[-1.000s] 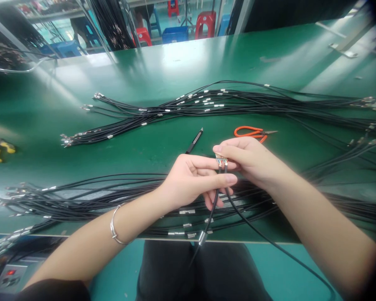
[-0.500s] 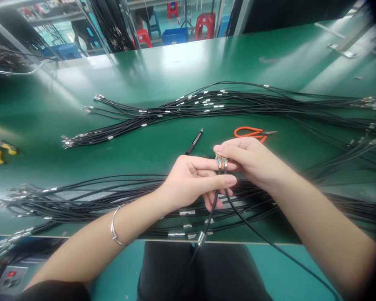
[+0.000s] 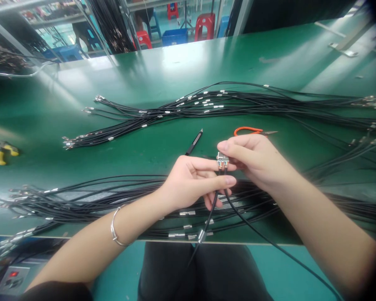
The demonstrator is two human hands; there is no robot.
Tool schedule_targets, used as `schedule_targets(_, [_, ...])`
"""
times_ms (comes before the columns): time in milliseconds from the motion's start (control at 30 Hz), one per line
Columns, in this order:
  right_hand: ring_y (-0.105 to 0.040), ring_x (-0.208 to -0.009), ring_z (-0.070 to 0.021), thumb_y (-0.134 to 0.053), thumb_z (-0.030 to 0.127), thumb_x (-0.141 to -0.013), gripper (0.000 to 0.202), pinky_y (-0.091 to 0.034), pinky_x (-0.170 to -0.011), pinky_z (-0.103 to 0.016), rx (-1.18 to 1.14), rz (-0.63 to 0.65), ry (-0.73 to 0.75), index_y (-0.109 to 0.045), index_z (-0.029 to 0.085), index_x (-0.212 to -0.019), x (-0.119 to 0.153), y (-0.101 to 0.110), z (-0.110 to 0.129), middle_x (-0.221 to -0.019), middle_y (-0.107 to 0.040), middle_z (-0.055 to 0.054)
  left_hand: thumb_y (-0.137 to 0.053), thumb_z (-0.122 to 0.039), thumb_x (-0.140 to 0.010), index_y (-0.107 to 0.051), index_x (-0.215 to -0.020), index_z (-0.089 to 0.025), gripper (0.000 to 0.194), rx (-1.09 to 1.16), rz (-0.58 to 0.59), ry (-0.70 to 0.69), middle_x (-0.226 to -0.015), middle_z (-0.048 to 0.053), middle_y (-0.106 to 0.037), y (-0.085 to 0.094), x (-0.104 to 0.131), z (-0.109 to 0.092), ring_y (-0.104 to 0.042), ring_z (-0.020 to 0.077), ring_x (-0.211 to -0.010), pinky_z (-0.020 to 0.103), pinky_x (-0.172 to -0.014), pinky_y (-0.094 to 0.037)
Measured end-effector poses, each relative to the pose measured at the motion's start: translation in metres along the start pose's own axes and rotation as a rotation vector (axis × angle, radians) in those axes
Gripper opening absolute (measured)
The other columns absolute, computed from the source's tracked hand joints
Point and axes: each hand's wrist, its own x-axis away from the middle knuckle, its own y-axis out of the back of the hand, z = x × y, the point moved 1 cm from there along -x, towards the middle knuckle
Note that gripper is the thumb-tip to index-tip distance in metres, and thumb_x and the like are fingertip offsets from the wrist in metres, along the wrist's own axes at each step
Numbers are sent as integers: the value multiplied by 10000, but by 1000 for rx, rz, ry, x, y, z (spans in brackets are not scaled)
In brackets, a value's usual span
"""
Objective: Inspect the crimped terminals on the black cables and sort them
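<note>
Two black cables point(image 3: 247, 222) hang from my left hand point(image 3: 196, 179), pinched side by side between its thumb and fingers. At their upper ends sit two small metal connectors point(image 3: 222, 159) with coloured wires showing below them. My right hand point(image 3: 253, 159) has its thumb and index finger closed at the top right of these connectors. A silver sleeve point(image 3: 201, 236) is on the left cable near the table's front edge. Behind my hands, a black pen point(image 3: 194, 141) and orange-handled scissors point(image 3: 248, 128) lie on the table, the scissors partly covered by my right hand.
One bundle of black cables point(image 3: 163, 112) crosses the green table point(image 3: 163, 69) farther back; another point(image 3: 113, 198) runs beneath my hands. Yellow-handled cutters point(image 3: 6, 152) lie at the far left. Stools, a blue bin point(image 3: 174, 37) and metal racks stand beyond the table.
My right hand has shifted slightly up and to the right, covering more of the scissors. More of the connectors' metal faces shows now. My left hand keeps its hold on the cables.
</note>
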Motion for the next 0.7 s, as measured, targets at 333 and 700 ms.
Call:
schedule_targets(333, [-423,-470,-82,-739,396,-774,353,-305,-434,-237,12,-25,82,-624,162,-535,3,0,2,-510,-512,7,-810,-266,-725,-729,-1065,-143,371,-28,-20,-33,-672,33,-699,-1,2,1,-634,112,-466,148,-381,-515])
schedule_targets(700, [-435,-450,-76,-729,396,-789,366,-326,-414,-228,13,-28,0,-614,163,-531,2,-2,1,-506,-501,15,-811,-276,-723,-729,-1058,-142,371,-42,-42,-50,-664,39,-694,-1,2,1,-627,114,-456,155,-376,-511])
